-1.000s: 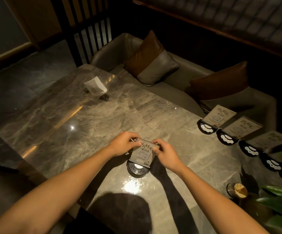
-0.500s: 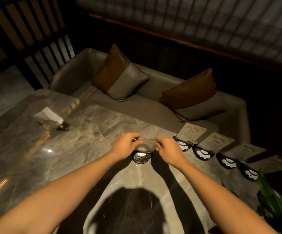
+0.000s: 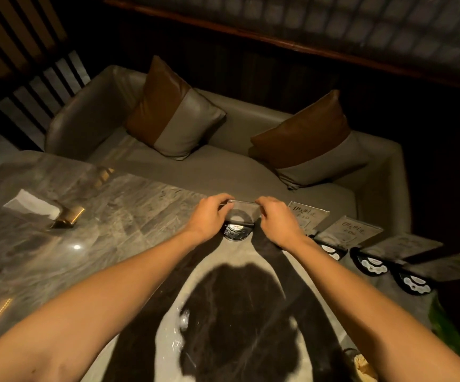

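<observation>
A clear acrylic table sign [image 3: 244, 213] stands on a round black base [image 3: 235, 232] near the far edge of the marble table [image 3: 118, 216]. My left hand [image 3: 209, 216] pinches the sign's left top corner. My right hand [image 3: 277, 220] pinches its right top corner. To the right runs a row of like signs on black bases; the nearest sign [image 3: 307, 216] stands just beside my right hand, and the one after it [image 3: 347, 231] follows.
A tissue holder with a white tissue [image 3: 34, 206] sits on the table at the left. A grey sofa [image 3: 223, 166] with two brown-and-grey cushions lies beyond the table. Green plant leaves [image 3: 455, 334] and a small cup [image 3: 362, 366] are at the bottom right.
Both hands have carried the sign away from me toward the table's far edge, beside the row of signs. The camera has swung right toward the sofa.
</observation>
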